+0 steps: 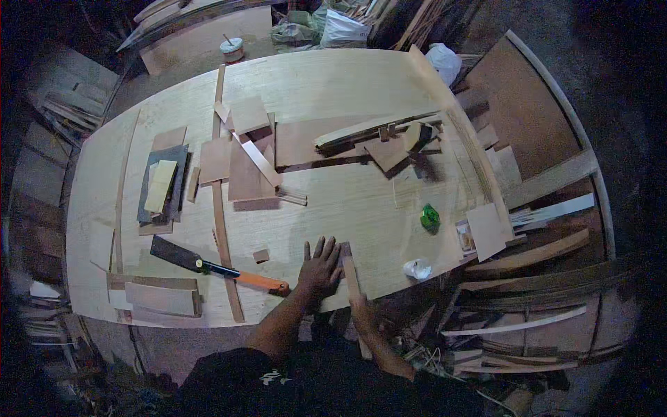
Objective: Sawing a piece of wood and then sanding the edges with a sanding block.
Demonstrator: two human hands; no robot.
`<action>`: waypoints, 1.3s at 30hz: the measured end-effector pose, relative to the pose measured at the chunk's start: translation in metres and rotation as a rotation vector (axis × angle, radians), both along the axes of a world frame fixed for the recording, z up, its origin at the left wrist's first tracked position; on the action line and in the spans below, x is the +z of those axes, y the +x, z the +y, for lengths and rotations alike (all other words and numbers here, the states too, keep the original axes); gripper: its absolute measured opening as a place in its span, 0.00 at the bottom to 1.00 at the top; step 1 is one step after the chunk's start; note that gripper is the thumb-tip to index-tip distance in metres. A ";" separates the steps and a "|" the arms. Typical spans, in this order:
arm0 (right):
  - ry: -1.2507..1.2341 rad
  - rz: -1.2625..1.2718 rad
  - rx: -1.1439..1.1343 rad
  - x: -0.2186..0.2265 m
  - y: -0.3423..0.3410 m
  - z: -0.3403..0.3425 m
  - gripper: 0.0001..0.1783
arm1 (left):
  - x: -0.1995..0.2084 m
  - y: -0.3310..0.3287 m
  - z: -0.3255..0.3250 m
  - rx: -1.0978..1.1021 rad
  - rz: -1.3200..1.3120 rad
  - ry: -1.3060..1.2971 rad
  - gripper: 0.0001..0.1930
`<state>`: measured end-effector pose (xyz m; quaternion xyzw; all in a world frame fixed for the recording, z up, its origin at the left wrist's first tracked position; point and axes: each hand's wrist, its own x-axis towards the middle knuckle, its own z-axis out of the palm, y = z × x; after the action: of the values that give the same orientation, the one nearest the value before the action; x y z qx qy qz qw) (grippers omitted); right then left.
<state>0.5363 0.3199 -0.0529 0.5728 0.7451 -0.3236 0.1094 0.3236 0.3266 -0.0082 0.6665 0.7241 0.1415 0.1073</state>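
Note:
My left hand lies on the pale plywood tabletop near its front edge, fingers stretched out and slightly apart. Right beside its fingers is a narrow wooden strip, which runs toward me past the table edge. My right hand is at the edge, closed around the strip, though its fingers are partly hidden. A handsaw with an orange and black handle rests left of my left hand. Close to it sits a small square wood offcut.
Stacked boards and a long thin batten cover the middle left. Farther right are wood scraps, a green object and a crumpled white piece. A small tub stands beyond the table. Timber leans around the sides.

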 end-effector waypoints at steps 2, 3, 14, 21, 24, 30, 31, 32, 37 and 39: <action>0.189 0.229 0.091 -0.030 0.049 -0.030 0.26 | -0.003 0.006 0.008 -0.031 -0.022 0.026 0.35; 0.195 0.221 0.072 -0.056 0.053 -0.023 0.26 | -0.006 0.010 0.014 -0.062 -0.044 0.045 0.36; 0.437 0.173 0.000 0.010 -0.180 0.236 0.21 | 0.001 0.015 0.018 -0.056 -0.057 0.018 0.35; 0.339 0.179 -0.002 -0.007 -0.136 0.154 0.20 | -0.013 0.000 0.003 -0.008 0.009 -0.032 0.35; 0.275 0.037 -0.009 -0.006 -0.053 0.068 0.22 | -0.011 0.005 0.011 -0.026 -0.007 0.005 0.35; 0.054 -0.148 0.048 0.021 0.000 0.002 0.23 | -0.015 0.001 0.006 -0.017 -0.003 -0.005 0.35; 0.035 -0.139 0.011 -0.007 -0.005 0.023 0.23 | -0.009 0.006 0.012 -0.041 -0.005 0.005 0.35; 0.010 -0.127 -0.015 -0.025 -0.011 0.041 0.23 | -0.004 0.009 0.014 -0.043 -0.008 -0.012 0.35; 0.285 0.148 -0.002 0.011 -0.138 0.179 0.22 | -0.002 0.007 0.010 -0.020 -0.036 -0.013 0.35; 0.556 0.123 0.064 -0.005 -0.177 0.233 0.22 | -0.004 0.010 0.015 -0.052 -0.027 0.010 0.35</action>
<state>0.3596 0.5525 -0.0575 0.5361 0.8283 -0.1375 -0.0872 0.3337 0.3414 -0.0122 0.6836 0.7043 0.1513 0.1175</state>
